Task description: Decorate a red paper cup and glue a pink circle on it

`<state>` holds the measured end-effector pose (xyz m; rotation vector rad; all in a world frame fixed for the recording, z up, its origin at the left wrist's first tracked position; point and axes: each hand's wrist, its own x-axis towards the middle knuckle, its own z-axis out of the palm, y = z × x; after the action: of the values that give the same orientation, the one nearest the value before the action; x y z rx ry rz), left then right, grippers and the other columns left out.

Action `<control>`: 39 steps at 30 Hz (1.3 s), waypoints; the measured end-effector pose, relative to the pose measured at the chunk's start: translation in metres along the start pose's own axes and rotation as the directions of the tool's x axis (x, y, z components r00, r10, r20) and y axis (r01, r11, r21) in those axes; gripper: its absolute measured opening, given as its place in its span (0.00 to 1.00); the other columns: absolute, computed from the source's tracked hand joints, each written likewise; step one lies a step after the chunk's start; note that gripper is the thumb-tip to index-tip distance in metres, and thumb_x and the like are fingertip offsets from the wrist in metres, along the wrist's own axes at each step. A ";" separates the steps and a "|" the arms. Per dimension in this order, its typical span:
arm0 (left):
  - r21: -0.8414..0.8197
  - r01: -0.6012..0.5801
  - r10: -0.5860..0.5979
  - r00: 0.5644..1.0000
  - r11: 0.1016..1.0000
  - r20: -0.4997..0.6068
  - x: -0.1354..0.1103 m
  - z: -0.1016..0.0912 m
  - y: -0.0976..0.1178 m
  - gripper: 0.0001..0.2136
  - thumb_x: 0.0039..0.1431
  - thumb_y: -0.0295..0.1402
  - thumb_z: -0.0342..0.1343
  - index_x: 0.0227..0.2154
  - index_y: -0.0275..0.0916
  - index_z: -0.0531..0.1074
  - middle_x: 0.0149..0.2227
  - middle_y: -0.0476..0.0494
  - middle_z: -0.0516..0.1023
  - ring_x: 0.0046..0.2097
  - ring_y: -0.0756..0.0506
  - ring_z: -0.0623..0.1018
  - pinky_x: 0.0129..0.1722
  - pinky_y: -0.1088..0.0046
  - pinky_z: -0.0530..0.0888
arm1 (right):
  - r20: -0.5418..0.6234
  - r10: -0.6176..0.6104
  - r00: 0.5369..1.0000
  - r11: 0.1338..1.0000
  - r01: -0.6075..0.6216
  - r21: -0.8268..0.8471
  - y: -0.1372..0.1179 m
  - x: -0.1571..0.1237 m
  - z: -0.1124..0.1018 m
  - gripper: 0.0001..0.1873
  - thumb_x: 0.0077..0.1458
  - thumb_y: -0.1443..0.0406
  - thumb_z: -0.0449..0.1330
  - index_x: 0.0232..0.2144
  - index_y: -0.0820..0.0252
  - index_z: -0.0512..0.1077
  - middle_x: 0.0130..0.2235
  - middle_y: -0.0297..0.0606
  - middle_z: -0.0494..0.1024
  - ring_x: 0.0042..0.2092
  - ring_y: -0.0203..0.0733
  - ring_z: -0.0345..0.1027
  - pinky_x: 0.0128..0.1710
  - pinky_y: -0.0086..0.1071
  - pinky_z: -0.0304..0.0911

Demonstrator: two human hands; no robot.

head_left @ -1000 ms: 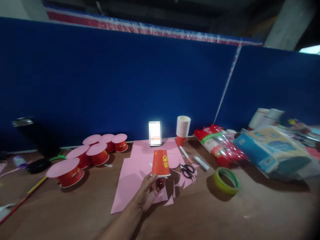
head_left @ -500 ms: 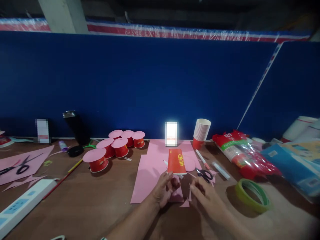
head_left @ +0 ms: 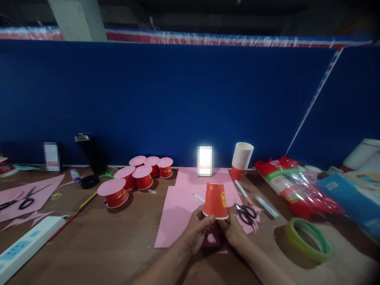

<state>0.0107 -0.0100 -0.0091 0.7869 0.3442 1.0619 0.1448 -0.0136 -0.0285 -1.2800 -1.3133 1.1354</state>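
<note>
An upside-down red paper cup [head_left: 215,201] with yellow lettering is held in front of me, its white rim facing down. My left hand [head_left: 198,227] grips the rim from the left, thumb on the outside. On the other side my right hand [head_left: 233,229] has its fingers closed at the rim's right edge, partly hidden behind the cup. Beneath lie sheets of pink paper [head_left: 172,221] and a white pen [head_left: 198,198]. Black-handled scissors [head_left: 247,213] rest just right of the cup, among pink scraps.
Several red cups topped with pink discs [head_left: 142,176] stand at left. Toward the back are a cup stack [head_left: 242,158], a lit phone [head_left: 205,161] and a black flask [head_left: 90,154]. A tape roll [head_left: 308,239] and bagged cups [head_left: 297,186] lie right; a power strip [head_left: 29,247] lies left.
The cup has come nearer to me and slightly right, showing more of its base. My right hand, apart from the cup before, has moved in and taken hold of its rim.
</note>
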 end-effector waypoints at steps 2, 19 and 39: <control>0.008 0.012 -0.012 0.999 1.000 -0.038 0.000 0.000 0.000 0.23 0.44 0.36 0.68 0.44 0.35 0.74 0.38 0.38 0.79 0.39 0.42 0.78 0.45 0.65 0.71 | -0.047 -0.039 0.998 0.999 0.039 -0.008 0.001 0.001 -0.002 0.27 0.49 0.45 0.59 0.38 0.61 0.73 0.37 0.46 0.80 0.39 0.51 0.73 0.39 0.39 0.68; -0.114 0.030 -0.055 0.974 0.993 -0.219 0.004 -0.009 -0.002 0.20 0.46 0.32 0.67 0.44 0.36 0.73 0.39 0.38 0.79 0.40 0.45 0.77 0.40 0.71 0.71 | -0.432 0.202 0.879 0.835 0.075 0.544 -0.014 0.021 -0.038 0.20 0.34 0.56 0.72 0.31 0.59 0.75 0.29 0.35 0.80 0.28 0.37 0.72 0.22 0.25 0.66; -0.079 0.026 -0.044 0.971 0.997 -0.233 0.007 -0.014 -0.006 0.14 0.49 0.31 0.66 0.38 0.34 0.74 0.37 0.39 0.80 0.40 0.46 0.78 0.42 0.70 0.72 | -0.337 0.265 0.904 0.672 0.078 0.737 -0.028 0.017 -0.051 0.15 0.42 0.59 0.68 0.23 0.58 0.66 0.19 0.25 0.69 0.20 0.29 0.62 0.16 0.21 0.61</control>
<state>0.0095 -0.0002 -0.0220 0.5866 0.5144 1.1313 0.1915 0.0033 0.0060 -0.8884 -0.3589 1.1962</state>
